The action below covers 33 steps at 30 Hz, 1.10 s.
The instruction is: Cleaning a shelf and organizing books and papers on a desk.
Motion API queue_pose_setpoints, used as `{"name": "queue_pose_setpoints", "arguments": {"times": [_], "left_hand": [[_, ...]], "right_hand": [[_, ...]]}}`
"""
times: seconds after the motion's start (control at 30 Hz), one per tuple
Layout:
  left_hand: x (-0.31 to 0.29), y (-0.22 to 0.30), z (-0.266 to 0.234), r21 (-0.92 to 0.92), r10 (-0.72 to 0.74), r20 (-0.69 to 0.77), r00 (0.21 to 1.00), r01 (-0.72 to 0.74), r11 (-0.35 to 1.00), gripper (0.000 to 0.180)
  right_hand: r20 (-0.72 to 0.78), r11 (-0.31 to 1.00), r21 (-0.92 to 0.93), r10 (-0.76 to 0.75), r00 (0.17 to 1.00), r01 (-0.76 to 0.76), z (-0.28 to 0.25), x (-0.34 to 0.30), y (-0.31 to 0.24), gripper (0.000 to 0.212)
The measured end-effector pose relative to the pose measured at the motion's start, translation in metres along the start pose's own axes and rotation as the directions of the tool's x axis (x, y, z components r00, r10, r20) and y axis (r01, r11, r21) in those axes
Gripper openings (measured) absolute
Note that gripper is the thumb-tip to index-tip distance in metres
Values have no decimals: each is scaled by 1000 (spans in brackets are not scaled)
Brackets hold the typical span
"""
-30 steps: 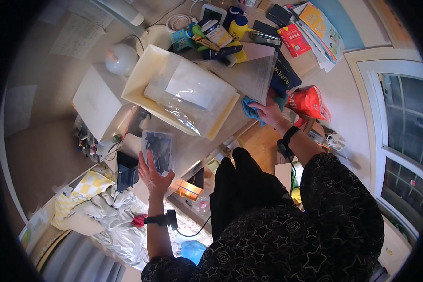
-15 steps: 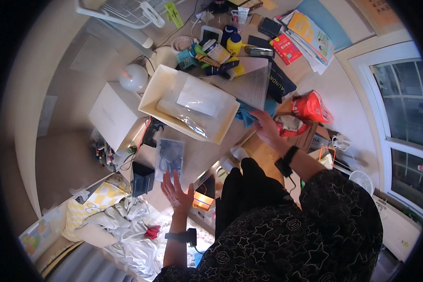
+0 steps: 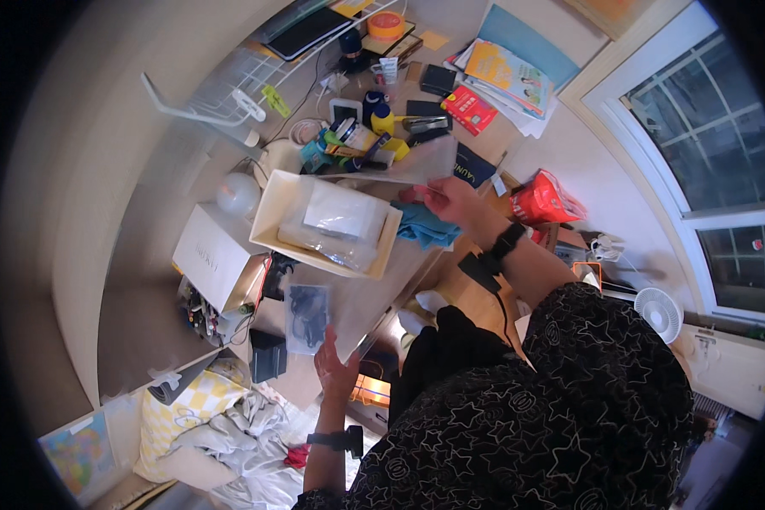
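Note:
My right hand [image 3: 452, 202] is closed on the near corner of a translucent plastic sleeve [image 3: 427, 163], its fingertips pinched together. Just below that hand lies a crumpled teal cloth [image 3: 425, 225] at the desk's edge. A cream open bin [image 3: 268, 234] stands to the left, with clear plastic packets [image 3: 344, 212] in it. My left hand [image 3: 337, 365] hangs empty with fingers apart, close to a clear flat case [image 3: 308, 319] that has something dark inside. A navy pouch [image 3: 474, 166] is partly covered by the sleeve.
Bottles, tubes and small boxes crowd the desk behind the bin, near a yellow bottle [image 3: 382, 119]. Books [image 3: 510, 81] are stacked at the back right. A white box [image 3: 217, 255] and a black box [image 3: 268, 355] stand left. A red bag [image 3: 546, 197] sits beyond the desk's right side.
My right hand has moved left and taken hold of the plastic sleeve's corner; the sleeve has shifted. My left hand stays open near the clear case. The view has turned somewhat.

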<state>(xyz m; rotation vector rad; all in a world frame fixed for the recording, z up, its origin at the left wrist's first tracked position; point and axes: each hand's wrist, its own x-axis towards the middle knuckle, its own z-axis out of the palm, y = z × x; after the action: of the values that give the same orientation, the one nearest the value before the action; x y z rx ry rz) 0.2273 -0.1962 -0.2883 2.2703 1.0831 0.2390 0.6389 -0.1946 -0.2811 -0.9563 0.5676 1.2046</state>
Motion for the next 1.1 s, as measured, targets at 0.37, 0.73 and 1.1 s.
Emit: {"name": "queue_pose_setpoints", "arguments": {"times": [0.37, 0.73, 1.1], "left_hand": [[-11, -8, 27, -42, -79, 144, 986, 86, 995, 77], [-13, -38, 49, 384, -346, 275, 897, 228, 895, 77], [6, -5, 69, 415, -583, 356, 730, 436, 799, 83]], "right_hand": [[133, 919, -317, -201, 971, 234, -94, -155, -94, 24], [-99, 749, -374, -619, 779, 547, -95, -42, -288, 22], [15, -96, -995, -264, 964, -10, -251, 36, -69, 43]]}}
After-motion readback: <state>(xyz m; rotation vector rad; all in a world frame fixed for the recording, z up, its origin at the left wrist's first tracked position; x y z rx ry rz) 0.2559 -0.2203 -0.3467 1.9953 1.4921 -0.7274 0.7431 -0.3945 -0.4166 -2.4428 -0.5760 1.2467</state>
